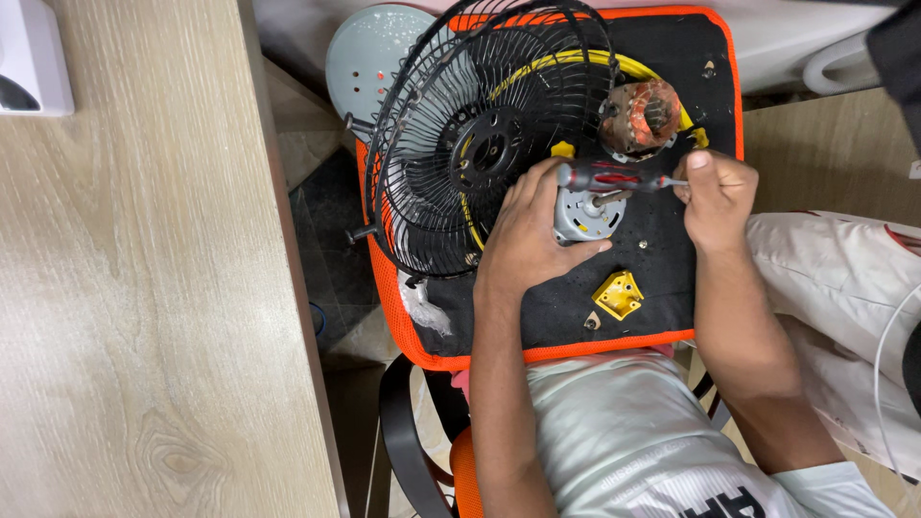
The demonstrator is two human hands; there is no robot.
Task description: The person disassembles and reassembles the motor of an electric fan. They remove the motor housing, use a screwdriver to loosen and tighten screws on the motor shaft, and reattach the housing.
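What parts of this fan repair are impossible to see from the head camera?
- Screwdriver tip: hidden by the right hand that grips it.
- Near side of the silver motor: covered by the left hand holding it.
- Grey round base: partly behind the black fan guard.
- White box: cut off by the left edge.
- Small parts on the black mat: too small to identify.

A pale wood-grain bench (144,288) fills the nine o'clock side, with a white box (34,53) at its eleven o'clock corner. Beside it, dark stone floor tiles (331,249) show in a narrow gap. A white curved fixture (844,58) sits at one o'clock, above light wooden flooring (835,158). Lighting is even and soft.
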